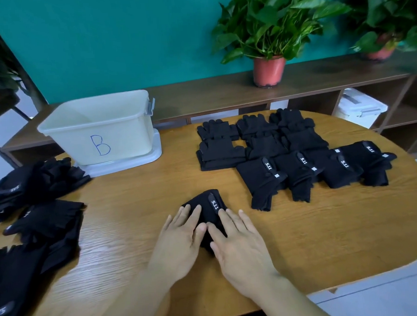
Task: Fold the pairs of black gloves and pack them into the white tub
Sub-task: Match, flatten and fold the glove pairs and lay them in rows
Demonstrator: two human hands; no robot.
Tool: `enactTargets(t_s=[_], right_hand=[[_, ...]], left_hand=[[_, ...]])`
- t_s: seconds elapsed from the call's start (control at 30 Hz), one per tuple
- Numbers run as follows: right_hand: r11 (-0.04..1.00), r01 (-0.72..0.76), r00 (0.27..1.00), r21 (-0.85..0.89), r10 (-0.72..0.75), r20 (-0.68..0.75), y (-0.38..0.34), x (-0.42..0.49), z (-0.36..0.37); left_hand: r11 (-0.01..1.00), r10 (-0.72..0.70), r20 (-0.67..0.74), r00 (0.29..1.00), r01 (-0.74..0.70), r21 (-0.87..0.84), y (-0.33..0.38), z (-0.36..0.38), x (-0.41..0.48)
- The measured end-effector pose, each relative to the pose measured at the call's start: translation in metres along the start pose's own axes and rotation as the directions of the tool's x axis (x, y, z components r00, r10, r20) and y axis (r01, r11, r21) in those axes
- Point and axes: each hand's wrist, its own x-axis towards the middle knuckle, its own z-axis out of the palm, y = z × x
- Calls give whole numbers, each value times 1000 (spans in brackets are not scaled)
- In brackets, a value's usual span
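A folded pair of black gloves (211,206) with a "5.11" tab lies at the table's front centre. My left hand (178,244) presses flat on its left side and my right hand (241,245) presses flat on its right side, fingers straight. The white tub (99,129), marked with a blue "B", stands at the back left on its lid; I see no gloves in the part of its inside that shows. Several folded pairs (287,151) sit in rows at the back right. Unfolded gloves (36,215) lie heaped at the left edge.
The wooden table (327,236) has a rounded right end. Behind it runs a low shelf (223,94) with two potted plants (269,70) against a teal wall. A white lidded box (359,106) sits in the shelf at the right.
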Motion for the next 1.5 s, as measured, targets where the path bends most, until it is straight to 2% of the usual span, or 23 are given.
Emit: enactTargets(t_s=[0.13, 0.23, 0.47, 0.67, 0.8, 0.83, 0.9, 1.0, 1.17, 1.5], right_hand=[[998, -18, 998, -61, 14, -63, 8, 11, 9], [993, -17, 993, -119, 3, -117, 19, 25, 16], [995, -50, 986, -87, 36, -163, 47, 50, 25], [989, -19, 990, -145, -2, -141, 59, 57, 20], [992, -15, 998, -125, 7, -66, 65, 58, 14], [993, -13, 998, -120, 5, -62, 65, 57, 13], [994, -8, 996, -113, -3, -94, 65, 52, 11], [996, -12, 994, -89, 2, -111, 65, 44, 8], [994, -34, 994, -103, 23, -108, 72, 43, 14], [995, -81, 992, -61, 74, -98, 76, 46, 26]], left_hand=[[982, 98, -41, 994, -89, 167, -3, 3, 35], [969, 147, -59, 987, -132, 210, -3, 5, 55], [950, 179, -146, 973, -133, 281, 3, 19, 93], [976, 162, -127, 978, -140, 166, 4, 17, 102], [974, 213, -225, 951, -190, 122, 6, 4, 105], [967, 244, -203, 948, -222, 124, 9, 2, 105], [955, 285, -65, 956, -278, 99, 14, 2, 105], [951, 278, 85, 957, -287, 118, 16, 7, 108], [933, 261, 97, 960, -277, 231, 15, 12, 116], [940, 230, 60, 971, -238, 244, 15, 17, 125]])
